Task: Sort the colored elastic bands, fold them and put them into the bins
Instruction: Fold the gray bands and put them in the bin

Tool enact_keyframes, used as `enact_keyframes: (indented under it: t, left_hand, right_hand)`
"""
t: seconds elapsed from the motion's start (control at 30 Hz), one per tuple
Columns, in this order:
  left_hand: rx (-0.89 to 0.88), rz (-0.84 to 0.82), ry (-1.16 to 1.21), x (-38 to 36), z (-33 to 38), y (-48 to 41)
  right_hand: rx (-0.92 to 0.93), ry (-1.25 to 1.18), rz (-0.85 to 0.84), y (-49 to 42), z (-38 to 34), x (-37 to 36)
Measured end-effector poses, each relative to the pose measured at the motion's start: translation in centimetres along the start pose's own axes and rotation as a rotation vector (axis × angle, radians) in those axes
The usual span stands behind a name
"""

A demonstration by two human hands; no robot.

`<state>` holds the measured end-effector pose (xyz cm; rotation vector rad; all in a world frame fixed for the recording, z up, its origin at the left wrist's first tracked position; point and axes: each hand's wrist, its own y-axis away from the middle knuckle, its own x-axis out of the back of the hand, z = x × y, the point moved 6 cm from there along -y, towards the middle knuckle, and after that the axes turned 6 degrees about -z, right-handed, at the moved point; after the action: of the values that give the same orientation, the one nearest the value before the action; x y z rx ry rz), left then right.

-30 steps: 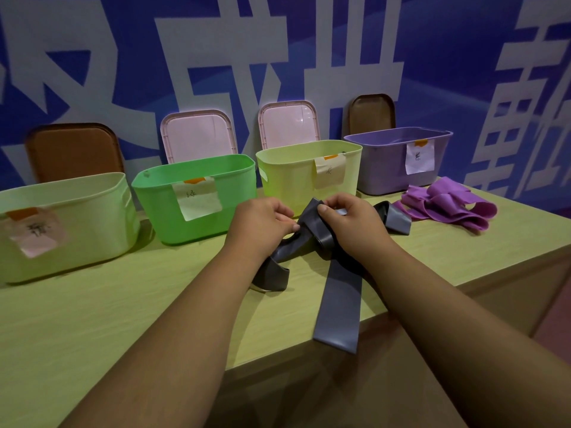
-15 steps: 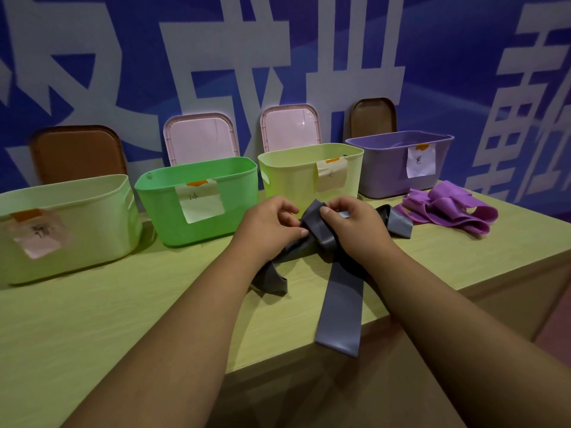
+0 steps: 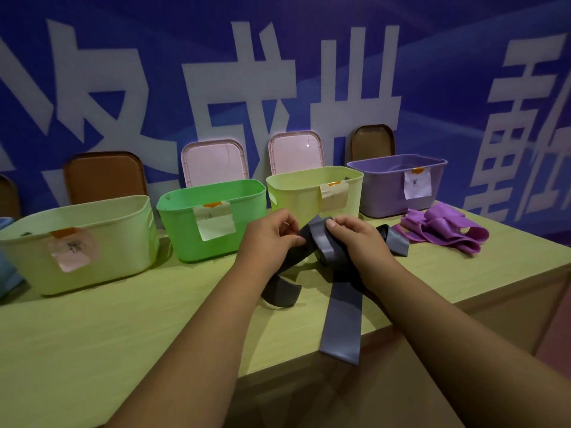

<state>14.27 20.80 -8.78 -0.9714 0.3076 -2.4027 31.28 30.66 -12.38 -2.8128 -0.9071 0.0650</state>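
Note:
A grey elastic band (image 3: 341,316) lies bunched at the table's middle, one end hanging over the front edge. My left hand (image 3: 272,239) pinches a fold of it on the left. My right hand (image 3: 358,239) grips the looped part at the top. A pile of purple bands (image 3: 441,230) lies to the right, near the purple bin (image 3: 386,193). Along the back stand a pale green bin (image 3: 102,251), a bright green bin (image 3: 182,230) and a yellow-green bin (image 3: 296,193), each with a paper label.
The yellow-green table (image 3: 92,335) ends close in front of me and at the right (image 3: 525,282). Brown and pink lids (image 3: 213,162) lean against the blue wall behind the bins. A blue object (image 3: 6,257) shows at the far left edge.
Both hands stay on the grey band and have shifted their fingers slightly, working the fold. The view has tilted a little. Bins and purple bands have not moved.

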Motion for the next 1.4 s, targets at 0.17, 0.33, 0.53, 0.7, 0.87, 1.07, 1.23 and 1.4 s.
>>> enact_keyframes:
  t: [0.17,0.33,0.53,0.7,0.87,1.07,1.23,1.4]
  left_hand:
    - [-0.042,-0.037,0.216,2.1,1.1,1.4]
    - [-0.082,0.001,0.297,6.5,4.0,2.8]
    - [-0.112,-0.027,0.259,11.7,8.1,4.7]
    - [-0.136,-0.093,0.298,14.2,11.2,7.1]
    - [-0.156,-0.132,0.362,16.2,12.5,8.6]
    - [-0.144,-0.107,0.419,17.4,12.7,9.2]
    - [-0.172,-0.129,0.588,18.6,12.0,9.9]
    - [-0.197,-0.143,0.797,20.3,11.0,10.7]
  right_hand:
    - [-0.158,-0.492,-0.153,1.7,-2.0,-2.1]
    - [-0.247,-0.734,-0.264,4.1,-5.7,-4.3]
    - [-0.089,-0.590,-0.311,5.8,-11.6,-6.0]
    - [0.074,-0.471,-0.343,6.9,-15.7,-7.2]
    - [0.135,-0.345,-0.429,7.5,-17.0,-8.4]
    - [0.274,-0.197,-0.387,8.6,-18.7,-8.4]
    - [0.257,-0.392,-0.421,9.5,-19.6,-8.8]
    - [0.209,-0.647,-0.336,9.5,-19.0,-9.1]
